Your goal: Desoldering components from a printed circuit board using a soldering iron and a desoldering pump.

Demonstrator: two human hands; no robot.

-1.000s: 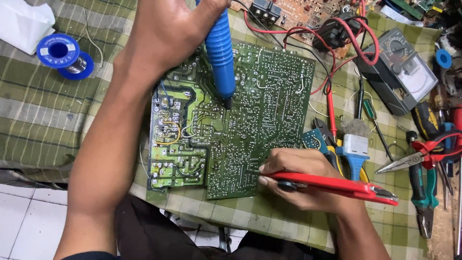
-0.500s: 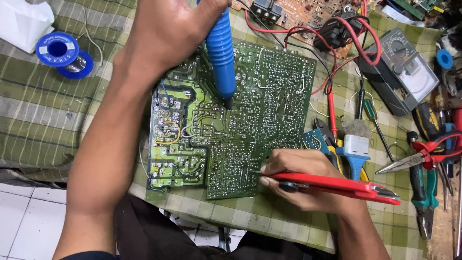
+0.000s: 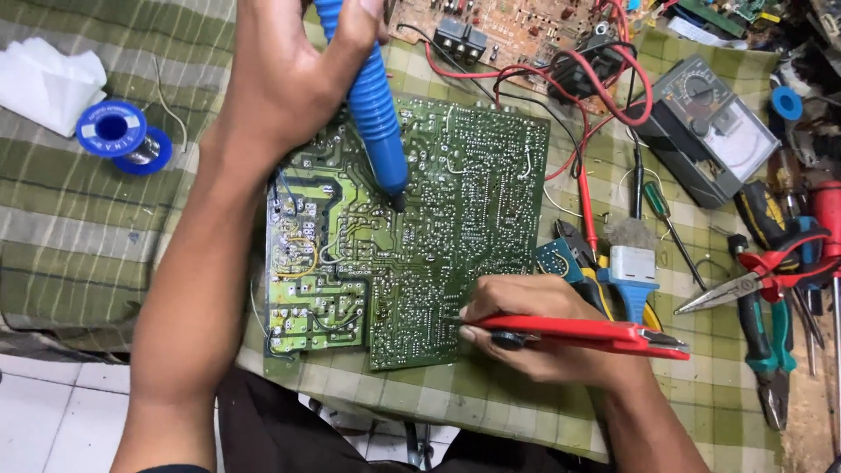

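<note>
A green circuit board [image 3: 455, 201] lies solder side up on a green checked cloth [image 3: 79, 228]. My left hand [image 3: 289, 79] grips a blue desoldering pump [image 3: 377, 123], held steeply with its black tip touching the board's middle. My right hand [image 3: 534, 328] rests at the board's lower right edge and holds a red soldering iron [image 3: 587, 335] lying nearly flat, its tip end pointing at the board under my fingers.
A blue solder spool [image 3: 118, 133] and white tissue [image 3: 48, 83] lie at the left. A grey multimeter [image 3: 705, 127] with red and black leads, a brown circuit board [image 3: 517, 26], pliers [image 3: 762, 280], screwdrivers and cutters crowd the right side.
</note>
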